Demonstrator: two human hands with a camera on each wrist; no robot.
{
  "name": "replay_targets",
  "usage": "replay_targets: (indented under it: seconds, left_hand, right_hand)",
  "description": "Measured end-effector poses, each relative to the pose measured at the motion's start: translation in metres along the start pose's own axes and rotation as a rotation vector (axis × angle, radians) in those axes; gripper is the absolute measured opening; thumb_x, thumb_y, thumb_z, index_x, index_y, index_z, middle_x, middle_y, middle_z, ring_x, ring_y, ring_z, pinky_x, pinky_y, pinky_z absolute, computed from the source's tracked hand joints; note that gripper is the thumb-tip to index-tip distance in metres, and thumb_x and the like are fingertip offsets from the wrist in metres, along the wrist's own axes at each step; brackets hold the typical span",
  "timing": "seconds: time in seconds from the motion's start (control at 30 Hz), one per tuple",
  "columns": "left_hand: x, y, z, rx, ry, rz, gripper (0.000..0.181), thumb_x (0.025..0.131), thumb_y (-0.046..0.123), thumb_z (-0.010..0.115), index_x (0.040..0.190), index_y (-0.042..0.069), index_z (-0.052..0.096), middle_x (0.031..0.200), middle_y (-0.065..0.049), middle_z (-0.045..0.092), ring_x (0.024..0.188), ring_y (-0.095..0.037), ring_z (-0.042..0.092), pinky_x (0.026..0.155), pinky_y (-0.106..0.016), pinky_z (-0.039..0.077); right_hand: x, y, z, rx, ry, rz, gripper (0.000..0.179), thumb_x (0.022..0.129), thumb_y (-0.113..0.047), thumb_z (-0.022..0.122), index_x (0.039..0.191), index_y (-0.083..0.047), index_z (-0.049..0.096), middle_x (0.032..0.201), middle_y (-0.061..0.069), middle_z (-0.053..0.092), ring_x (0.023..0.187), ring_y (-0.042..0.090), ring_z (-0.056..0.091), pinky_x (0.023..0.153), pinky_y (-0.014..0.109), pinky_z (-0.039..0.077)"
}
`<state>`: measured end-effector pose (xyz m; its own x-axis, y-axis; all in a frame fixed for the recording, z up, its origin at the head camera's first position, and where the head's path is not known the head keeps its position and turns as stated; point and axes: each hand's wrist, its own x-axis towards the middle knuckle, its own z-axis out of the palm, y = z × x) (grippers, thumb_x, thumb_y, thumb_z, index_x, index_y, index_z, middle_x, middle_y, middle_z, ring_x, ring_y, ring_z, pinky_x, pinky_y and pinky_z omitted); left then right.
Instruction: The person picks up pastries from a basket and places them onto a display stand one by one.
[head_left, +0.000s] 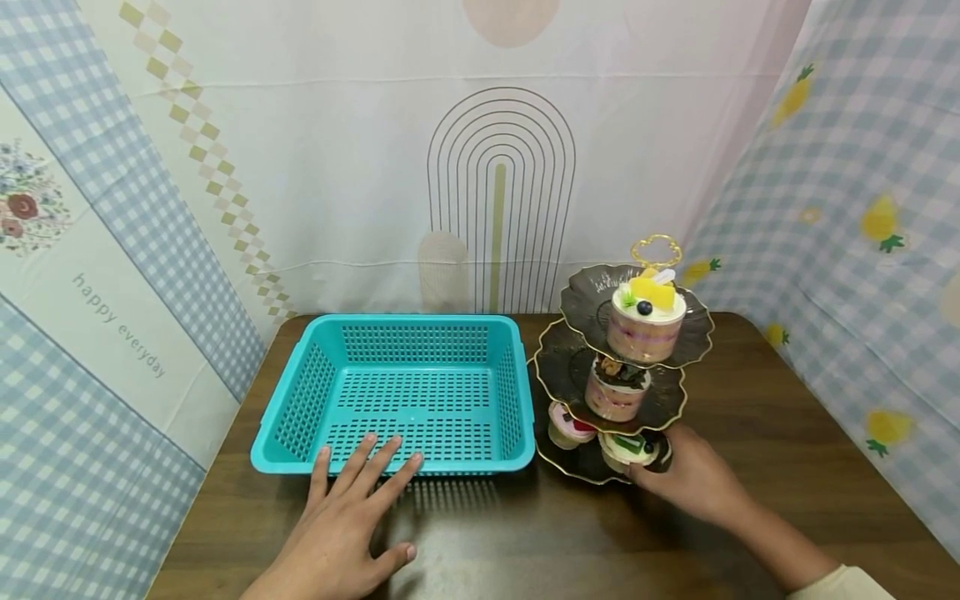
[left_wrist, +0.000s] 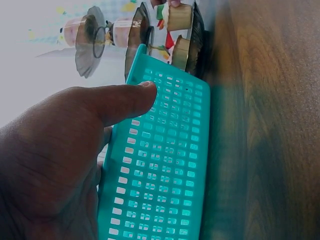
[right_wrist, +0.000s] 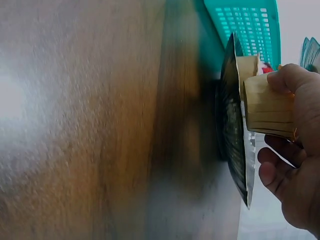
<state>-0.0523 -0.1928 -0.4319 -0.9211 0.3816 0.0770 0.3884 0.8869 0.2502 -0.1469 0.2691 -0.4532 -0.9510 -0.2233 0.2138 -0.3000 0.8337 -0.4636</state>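
Note:
In the head view my right hand (head_left: 693,479) pinches a cupcake (head_left: 621,458) with green and dark toppings on the lowest plate of a three-tier stand (head_left: 585,475). The right wrist view shows my thumb against that cupcake's pale ridged cup (right_wrist: 267,107), just over the plate. Beside it sits a pink-topped cupcake (head_left: 564,429). My left hand (head_left: 341,521) lies with straight, spread fingers over the front rim of a turquoise basket (head_left: 408,392). Its thumb (left_wrist: 132,102) points along the basket's outer side in the left wrist view.
On the middle plate stands a layered cake cup (head_left: 615,396) with dark topping. The top plate bears a larger cake cup (head_left: 648,321) with yellow fruit, below a gold ring handle (head_left: 656,240). A brown wooden table (head_left: 510,542) carries everything, with printed cloth (head_left: 337,167) behind.

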Motion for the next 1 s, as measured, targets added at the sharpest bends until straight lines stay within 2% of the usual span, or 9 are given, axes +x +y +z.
replay_targets:
  seconds: [0.07, 0.2, 0.47, 0.57, 0.7, 1.0]
  left_hand:
    - [0.0, 0.0, 0.0, 0.0, 0.002, 0.0, 0.099, 0.085, 0.06, 0.076, 0.163, 0.043, 0.019, 0.17, 0.006, 0.017, 0.157, -0.027, 0.006, 0.115, -0.07, -0.005]
    - [-0.001, 0.0, 0.001, 0.008, 0.012, 0.006, 0.099, 0.085, 0.06, 0.076, 0.163, 0.042, 0.019, 0.17, 0.004, 0.019, 0.157, -0.027, 0.008, 0.114, -0.071, -0.003]
    - [-0.003, -0.002, 0.001, 0.019, 0.032, 0.007, 0.095, 0.083, 0.06, 0.077, 0.163, 0.034, 0.031, 0.17, 0.006, 0.019, 0.157, -0.027, 0.01, 0.115, -0.07, -0.003]
    - [-0.004, -0.003, 0.003, 0.032, 0.057, 0.016, 0.096, 0.083, 0.06, 0.077, 0.163, 0.036, 0.029, 0.17, 0.007, 0.018, 0.156, -0.028, 0.012, 0.115, -0.07, -0.002]
    - [-0.005, -0.004, 0.004, 0.046, 0.082, 0.022, 0.099, 0.082, 0.061, 0.077, 0.163, 0.04, 0.025, 0.17, 0.007, 0.018, 0.156, -0.03, 0.015, 0.116, -0.069, -0.002]
    - [-0.007, -0.003, 0.002, 0.039, 0.049, 0.011, 0.098, 0.083, 0.062, 0.076, 0.163, 0.039, 0.025, 0.17, 0.008, 0.016, 0.156, -0.029, 0.012, 0.115, -0.07, -0.001]
  right_hand:
    - [0.003, 0.003, 0.0, -0.006, -0.007, 0.017, 0.053, 0.073, -0.03, 0.09, 0.104, 0.004, 0.062, 0.089, 0.01, 0.066, 0.077, 0.026, 0.065, 0.063, 0.046, 0.052]
    - [0.006, 0.01, 0.001, -0.006, 0.007, 0.03, 0.047, 0.074, -0.027, 0.088, 0.1, 0.003, 0.063, 0.086, 0.01, 0.065, 0.076, 0.025, 0.064, 0.063, 0.044, 0.051]
    - [0.011, 0.017, 0.01, -0.035, 0.07, 0.048, 0.054, 0.071, -0.03, 0.09, 0.102, 0.006, 0.062, 0.088, 0.018, 0.063, 0.08, 0.036, 0.064, 0.068, 0.055, 0.053]
    - [0.015, 0.019, 0.015, -0.021, 0.111, 0.011, 0.055, 0.072, -0.028, 0.09, 0.108, 0.004, 0.064, 0.095, 0.021, 0.066, 0.087, 0.043, 0.065, 0.074, 0.059, 0.053]
    - [0.019, 0.018, 0.021, -0.012, 0.134, -0.044, 0.056, 0.072, -0.029, 0.09, 0.112, 0.001, 0.066, 0.1, 0.021, 0.069, 0.092, 0.046, 0.066, 0.077, 0.061, 0.052]
    - [0.017, 0.016, 0.024, -0.029, 0.161, -0.121, 0.055, 0.07, -0.027, 0.091, 0.113, -0.002, 0.067, 0.101, 0.019, 0.071, 0.092, 0.043, 0.067, 0.076, 0.059, 0.053]
